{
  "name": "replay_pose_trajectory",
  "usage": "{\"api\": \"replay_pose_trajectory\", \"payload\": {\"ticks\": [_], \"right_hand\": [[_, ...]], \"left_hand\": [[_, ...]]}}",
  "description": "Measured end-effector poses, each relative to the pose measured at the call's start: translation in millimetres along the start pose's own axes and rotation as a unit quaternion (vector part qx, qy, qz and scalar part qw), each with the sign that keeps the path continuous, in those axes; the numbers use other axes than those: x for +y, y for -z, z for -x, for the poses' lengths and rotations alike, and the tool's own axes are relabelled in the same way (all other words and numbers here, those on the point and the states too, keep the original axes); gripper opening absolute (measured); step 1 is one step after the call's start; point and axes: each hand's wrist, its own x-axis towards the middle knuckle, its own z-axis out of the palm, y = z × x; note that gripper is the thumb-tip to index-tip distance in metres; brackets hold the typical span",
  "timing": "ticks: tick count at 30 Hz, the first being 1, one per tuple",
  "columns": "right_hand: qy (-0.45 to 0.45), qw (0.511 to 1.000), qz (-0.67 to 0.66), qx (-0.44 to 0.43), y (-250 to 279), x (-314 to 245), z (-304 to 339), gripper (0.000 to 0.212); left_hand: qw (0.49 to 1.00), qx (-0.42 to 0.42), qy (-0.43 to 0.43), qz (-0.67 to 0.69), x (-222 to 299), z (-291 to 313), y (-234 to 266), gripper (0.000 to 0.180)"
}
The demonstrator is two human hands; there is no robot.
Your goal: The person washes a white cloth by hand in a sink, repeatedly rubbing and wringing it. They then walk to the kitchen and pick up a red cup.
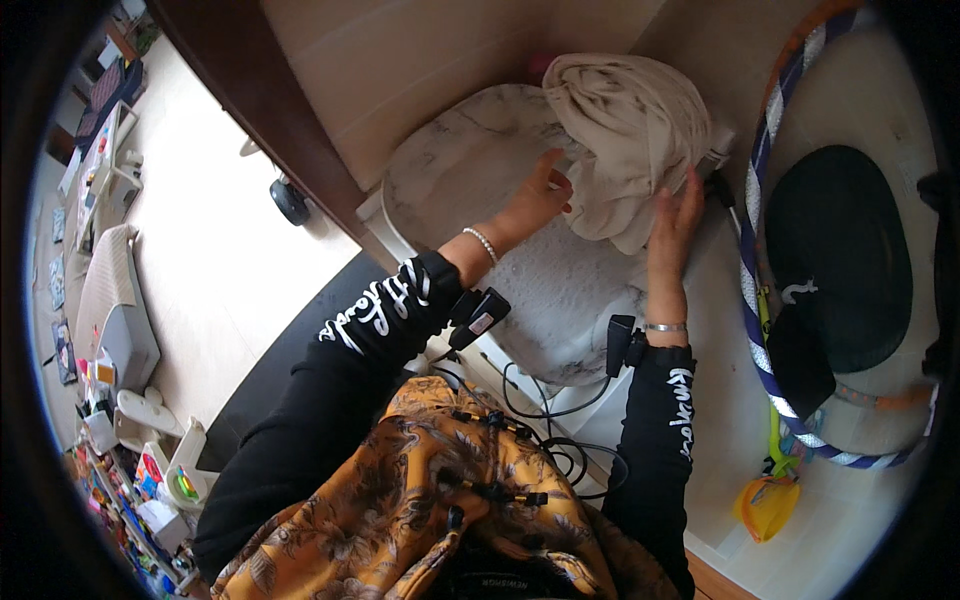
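Note:
A bunched beige cloth (635, 120) lies in loose folds over the far right part of a grey-and-white marbled top (470, 140) with rounded corners. My left hand (540, 195) hovers over the top just left of the cloth, its fingers bent but apart, holding nothing I can see. Along the cloth's right edge, my right hand (676, 220) is stretched out with fingers extended, beside or lightly touching the folds. Whether it touches I cannot tell. Some of the marbled surface is hidden beneath the cloth.
A purple-and-silver hoop (752, 250) leans at the right, near a dark oval piece (840, 255). An orange-yellow scoop-like thing (768, 507) lies below it. Black cables (560, 412) hang by my body. A dark wooden post (290, 90) stands left of the marbled top.

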Motion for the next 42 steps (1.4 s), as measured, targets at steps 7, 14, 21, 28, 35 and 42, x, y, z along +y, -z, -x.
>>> {"api": "replay_pose_trajectory", "payload": {"ticks": [7,14,21,28,35,42], "right_hand": [[-0.107,0.979,-0.12,-0.128,-12,-17,50,0.032],[-0.034,0.886,-0.075,-0.456,-113,-98,85,0.024],[0.141,0.778,-0.157,-0.592,-257,-246,143,0.022],[0.118,0.693,-0.088,-0.706,-484,-384,203,0.024],[0.133,0.612,-0.146,-0.766,-654,-509,222,0.026],[0.204,0.557,-0.182,-0.785,-858,-627,210,0.029]], "left_hand": [[0.984,-0.116,0.093,0.093,-8,60,78,0.042],[0.981,0.031,0.041,-0.184,-5,175,177,0.033],[0.961,0.264,0.064,-0.058,-27,333,350,0.026],[0.886,0.461,0.04,0.036,-46,474,553,0.027],[0.82,0.563,0.041,0.094,-18,547,713,0.023],[0.846,0.526,-0.044,0.075,32,463,914,0.023]]}}
